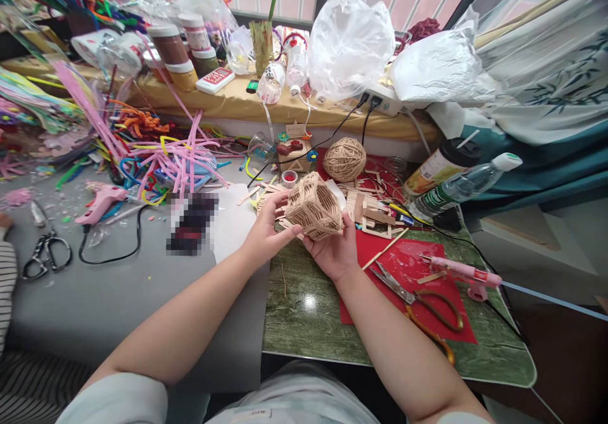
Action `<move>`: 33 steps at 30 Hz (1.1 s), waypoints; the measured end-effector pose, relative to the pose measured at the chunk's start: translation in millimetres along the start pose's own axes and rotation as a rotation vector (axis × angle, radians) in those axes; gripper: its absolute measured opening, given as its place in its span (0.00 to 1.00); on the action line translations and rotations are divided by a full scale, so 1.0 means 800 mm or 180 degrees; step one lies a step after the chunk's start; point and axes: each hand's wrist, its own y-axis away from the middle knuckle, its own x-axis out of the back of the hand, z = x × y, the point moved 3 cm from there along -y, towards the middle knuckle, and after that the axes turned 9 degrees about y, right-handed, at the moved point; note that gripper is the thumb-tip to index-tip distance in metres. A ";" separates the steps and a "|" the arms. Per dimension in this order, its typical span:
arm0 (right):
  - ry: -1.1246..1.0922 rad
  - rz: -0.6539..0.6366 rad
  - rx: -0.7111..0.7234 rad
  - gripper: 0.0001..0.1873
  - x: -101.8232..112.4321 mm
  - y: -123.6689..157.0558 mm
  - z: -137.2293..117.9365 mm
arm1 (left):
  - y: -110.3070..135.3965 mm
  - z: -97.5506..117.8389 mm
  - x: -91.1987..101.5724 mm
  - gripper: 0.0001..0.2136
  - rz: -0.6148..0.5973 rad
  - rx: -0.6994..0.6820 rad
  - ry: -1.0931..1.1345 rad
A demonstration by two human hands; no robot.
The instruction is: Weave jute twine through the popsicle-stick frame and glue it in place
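Observation:
Between my two hands, above the green table (294, 329), is a small woven basket (311, 212) of tan paper twine, tilted so that its open mouth faces up and right. My left hand (270, 231) grips its left side, with the thumb along the lower edge. From below and the right, my right hand (336, 250) holds it, fingers curled against the base and side. A ball of the same twine (344, 159) sits just behind the basket. Wooden craft sticks (375, 212) lie beside and behind it, some glued into frames.
On the red sheet (394, 253) at right lie scissors (413, 297) and a pink glue gun (465, 271). A water bottle (465, 187) and a lidded cup (441, 164) stand behind. Left are another glue gun (102, 202), scissors (46, 247) and pink pipe cleaners (185, 158). Someone's striped sleeve (6, 285) shows.

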 end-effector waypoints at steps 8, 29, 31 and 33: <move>0.0553 0.0084 0.0612 0.30 -0.018 0.005 -0.002 | -0.005 -0.007 -0.003 0.32 0.0249 0.0425 0.1071; 0.0880 0.0692 0.1379 0.28 -0.007 0.009 0.003 | -0.009 -0.020 0.002 0.06 0.0592 0.1588 0.1549; 0.0888 0.0653 0.1330 0.28 -0.009 0.010 0.003 | -0.009 -0.019 0.001 0.05 0.0567 0.1606 0.1680; 0.0899 0.0536 0.1248 0.28 -0.010 0.010 0.004 | -0.010 -0.016 0.000 0.06 0.0541 0.1589 0.1779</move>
